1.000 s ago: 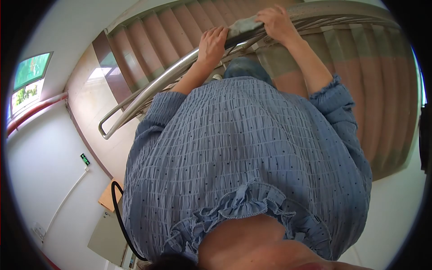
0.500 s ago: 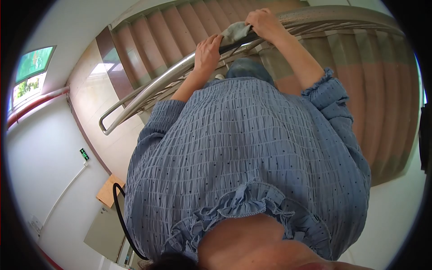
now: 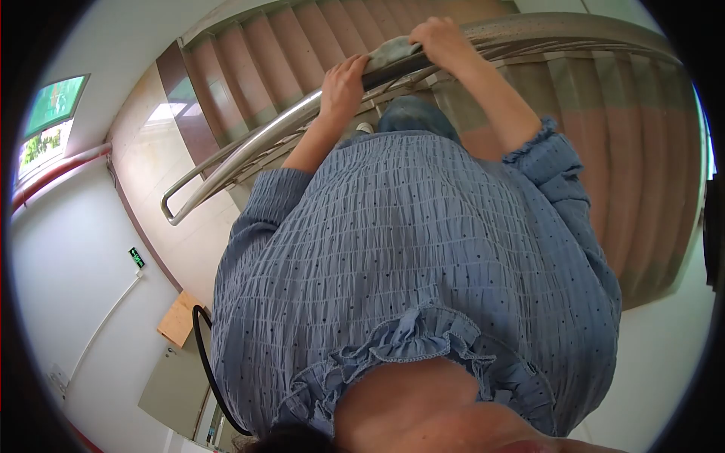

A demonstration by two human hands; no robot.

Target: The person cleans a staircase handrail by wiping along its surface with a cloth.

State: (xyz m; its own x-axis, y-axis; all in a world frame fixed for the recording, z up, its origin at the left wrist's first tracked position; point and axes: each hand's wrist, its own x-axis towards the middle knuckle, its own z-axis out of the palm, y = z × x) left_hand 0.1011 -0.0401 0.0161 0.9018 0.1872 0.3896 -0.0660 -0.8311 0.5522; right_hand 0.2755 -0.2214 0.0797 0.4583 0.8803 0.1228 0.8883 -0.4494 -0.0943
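Note:
A grey cloth [image 3: 393, 52] lies over the top of the metal handrail [image 3: 276, 130], stretched between my two hands. My left hand [image 3: 343, 87] is on the rail at the cloth's left end, its fingers closed over that end. At the cloth's other end, my right hand [image 3: 442, 44] has its fingers bent and closed on the cloth against the rail. The undersides of both hands and the thumbs are hidden.
Stairs [image 3: 260, 64] rise beyond the rail, and more steps [image 3: 612, 166] lie at the right. The rail's looped end [image 3: 172, 209] is at the left. A wooden box [image 3: 179, 320] and a white wall [image 3: 83, 241] stand at the lower left.
Both hands and the cloth have shifted left along the rail since one second ago. Over the last half second they have moved only slightly.

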